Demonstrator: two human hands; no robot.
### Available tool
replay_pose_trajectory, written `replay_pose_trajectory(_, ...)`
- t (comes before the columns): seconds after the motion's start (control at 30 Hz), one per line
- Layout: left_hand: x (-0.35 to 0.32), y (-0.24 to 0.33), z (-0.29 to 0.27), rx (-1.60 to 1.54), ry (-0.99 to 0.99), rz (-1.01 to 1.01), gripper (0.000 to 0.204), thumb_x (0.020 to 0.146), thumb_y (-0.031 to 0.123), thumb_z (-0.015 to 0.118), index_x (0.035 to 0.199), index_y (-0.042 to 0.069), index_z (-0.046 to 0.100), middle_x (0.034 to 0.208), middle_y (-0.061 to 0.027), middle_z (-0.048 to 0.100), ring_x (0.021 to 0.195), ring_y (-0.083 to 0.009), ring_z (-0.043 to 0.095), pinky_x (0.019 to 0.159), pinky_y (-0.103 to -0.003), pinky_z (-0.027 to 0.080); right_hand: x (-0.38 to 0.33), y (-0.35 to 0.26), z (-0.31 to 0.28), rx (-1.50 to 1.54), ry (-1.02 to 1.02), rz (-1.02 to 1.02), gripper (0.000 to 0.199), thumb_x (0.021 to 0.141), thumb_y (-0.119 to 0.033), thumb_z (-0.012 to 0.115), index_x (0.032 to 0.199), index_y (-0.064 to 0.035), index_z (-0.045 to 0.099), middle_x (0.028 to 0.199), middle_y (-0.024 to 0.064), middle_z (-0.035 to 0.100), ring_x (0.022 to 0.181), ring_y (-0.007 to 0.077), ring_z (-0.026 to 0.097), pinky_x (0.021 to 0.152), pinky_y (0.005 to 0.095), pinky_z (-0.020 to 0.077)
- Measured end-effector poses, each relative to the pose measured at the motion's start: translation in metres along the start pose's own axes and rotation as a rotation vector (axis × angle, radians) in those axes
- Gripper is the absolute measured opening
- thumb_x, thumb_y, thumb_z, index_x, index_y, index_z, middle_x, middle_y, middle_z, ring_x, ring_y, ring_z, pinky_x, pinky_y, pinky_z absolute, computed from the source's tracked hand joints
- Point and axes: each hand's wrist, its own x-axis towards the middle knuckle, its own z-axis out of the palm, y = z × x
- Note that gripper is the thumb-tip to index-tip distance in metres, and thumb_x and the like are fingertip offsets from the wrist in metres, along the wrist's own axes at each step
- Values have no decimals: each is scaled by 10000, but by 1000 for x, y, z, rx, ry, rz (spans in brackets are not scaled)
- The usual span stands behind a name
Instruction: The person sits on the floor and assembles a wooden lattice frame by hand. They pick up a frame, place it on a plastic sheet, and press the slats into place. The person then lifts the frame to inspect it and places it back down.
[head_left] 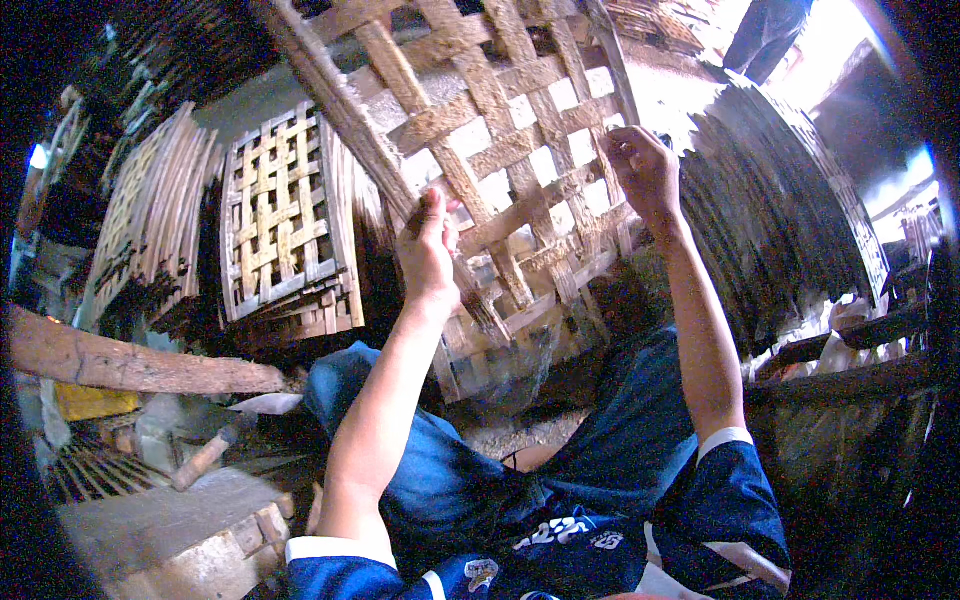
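Observation:
Between my hands is a woven lattice panel [520, 170] of flat wooden strips set in a wooden frame, tilted and raised above my lap. My left hand [430, 255] is closed on its left frame rail, with the thumb pointing up. The fingers of my right hand [645, 175] are bent closed around the right rail, higher up. The panel's top runs out of the picture. Below its lower end, close to my knees, more lattice [480, 365] shows in shadow; whether it is a separate panel I cannot tell.
Stacked lattice panels stand on the left [275, 215], at the far left [135, 215] and on the right [770, 200]. A thick wooden pole [140, 355] reaches toward my left knee. Below it lies a tool with a wooden handle [205, 455], near a grey block [180, 520]. A person's legs [768, 40] show at the back right.

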Motion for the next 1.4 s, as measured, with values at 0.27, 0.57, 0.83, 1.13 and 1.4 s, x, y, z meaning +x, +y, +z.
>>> replay_pose_trajectory(0.27, 20, 6, -15, -189, 100, -149, 446, 877, 541, 642, 1020, 121, 595, 692, 87, 440, 562, -23, 316, 571, -174, 264, -2, -8, -5, -183, 19, -384, 296, 770, -158, 770, 1057, -140, 698, 1005, 59, 668, 841, 221, 635, 748, 355, 529)
replay_pose_trajectory(0.57, 13, 6, -14, -203, 90, -328, 447, 894, 556, 609, 994, 121, 608, 602, 115, 343, 530, -26, 295, 582, -196, 259, 1, 0, 4, -356, -31, -419, 316, 740, -174, 782, 1048, -216, 728, 973, 29, 591, 918, 234, 586, 771, 359, 523)
replay_pose_trajectory(0.83, 14, 11, -10, -178, 93, -323, 465, 911, 547, 590, 1037, 100, 610, 657, 101, 374, 591, -25, 320, 613, -182, 249, 9, -13, 3, -264, -139, -420, 224, 780, -235, 747, 998, -188, 731, 951, 40, 612, 942, 242, 592, 810, 361, 517)
replay_pose_trajectory(1.13, 19, 3, -14, -116, 102, -346, 553, 871, 601, 612, 1030, 72, 623, 675, 87, 370, 612, -44, 319, 686, -214, 266, 7, 5, 12, -151, -183, -399, 219, 748, -162, 779, 955, -108, 733, 887, 55, 622, 877, 235, 601, 736, 341, 506)
replay_pose_trajectory(1.4, 15, 5, -16, -140, 45, -289, 523, 873, 576, 625, 1012, 73, 595, 647, 99, 367, 571, -28, 318, 593, -180, 237, 2, 0, 8, -227, -119, -431, 152, 798, -255, 734, 892, -136, 732, 926, 28, 639, 937, 221, 615, 785, 346, 529)
